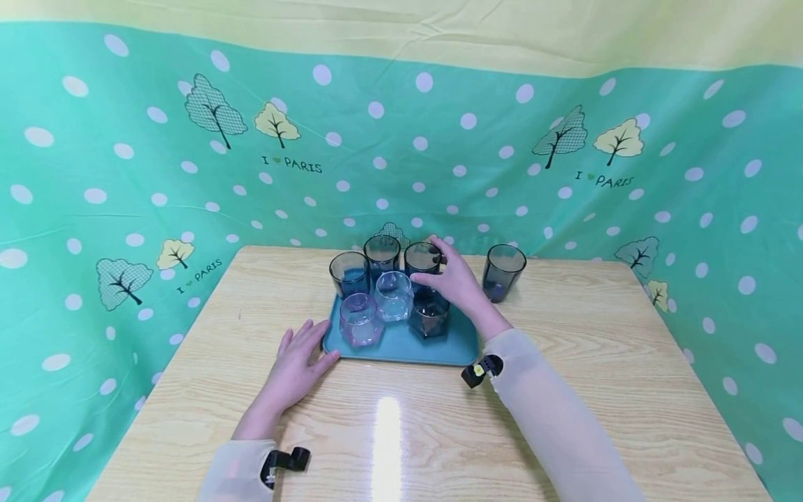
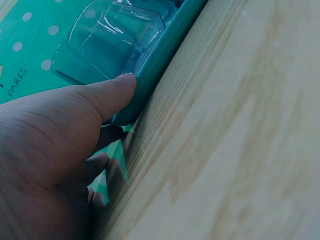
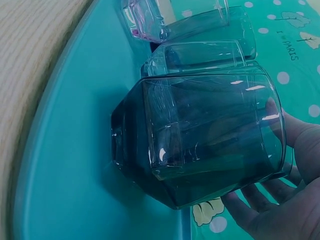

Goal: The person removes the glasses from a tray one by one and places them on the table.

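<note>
My right hand [image 1: 453,279] grips the tall grey glass [image 1: 422,256] at the back right of the blue-green tray [image 1: 401,353], thumb and fingers around its upper part. Just in front of it stands a dark faceted glass [image 3: 205,135], which hides part of the grip in the right wrist view. My left hand [image 1: 296,367] rests at the tray's front left corner, its thumb [image 2: 117,92] on the rim and fingers spread along the side. Also on the tray are a pinkish glass [image 1: 361,321], a clear glass [image 1: 394,298] and two tall grey glasses, one back left [image 1: 350,275], one back middle [image 1: 382,256].
Another tall grey glass [image 1: 504,272] stands on the wooden table [image 1: 602,376], right of the tray. A green dotted cloth [image 1: 401,160] hangs behind the table and along its sides. Black wrist cameras sit at both sleeves.
</note>
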`<action>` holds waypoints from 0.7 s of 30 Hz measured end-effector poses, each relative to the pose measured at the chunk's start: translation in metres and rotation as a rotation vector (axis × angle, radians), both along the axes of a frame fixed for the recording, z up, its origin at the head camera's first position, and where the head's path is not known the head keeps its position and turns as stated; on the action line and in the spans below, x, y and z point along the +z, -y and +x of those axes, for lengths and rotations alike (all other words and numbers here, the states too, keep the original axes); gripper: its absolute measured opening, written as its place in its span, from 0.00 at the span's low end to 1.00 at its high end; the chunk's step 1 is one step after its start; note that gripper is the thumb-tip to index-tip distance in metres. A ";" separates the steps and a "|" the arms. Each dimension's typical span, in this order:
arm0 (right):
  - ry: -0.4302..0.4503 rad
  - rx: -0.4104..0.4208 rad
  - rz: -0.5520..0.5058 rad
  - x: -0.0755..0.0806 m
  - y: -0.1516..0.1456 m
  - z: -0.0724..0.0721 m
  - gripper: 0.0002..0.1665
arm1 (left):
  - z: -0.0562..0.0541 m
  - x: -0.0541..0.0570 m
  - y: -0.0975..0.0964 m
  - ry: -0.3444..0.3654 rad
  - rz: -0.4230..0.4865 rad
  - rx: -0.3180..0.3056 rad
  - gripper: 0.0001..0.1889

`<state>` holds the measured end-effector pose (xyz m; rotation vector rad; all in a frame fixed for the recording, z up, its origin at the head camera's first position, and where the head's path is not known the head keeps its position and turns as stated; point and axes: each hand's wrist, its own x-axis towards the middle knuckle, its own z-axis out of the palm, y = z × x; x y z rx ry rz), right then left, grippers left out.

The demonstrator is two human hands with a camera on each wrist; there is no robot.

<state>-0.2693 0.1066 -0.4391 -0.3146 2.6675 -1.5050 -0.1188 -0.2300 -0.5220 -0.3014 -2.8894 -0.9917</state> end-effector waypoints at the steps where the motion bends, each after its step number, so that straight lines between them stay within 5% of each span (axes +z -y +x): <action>1: 0.002 -0.002 0.000 0.000 0.000 0.000 0.59 | 0.000 0.000 0.000 0.000 0.000 0.000 0.38; 21: 0.006 -0.032 -0.013 0.001 0.000 0.003 0.55 | 0.001 0.000 0.000 0.007 0.002 0.002 0.38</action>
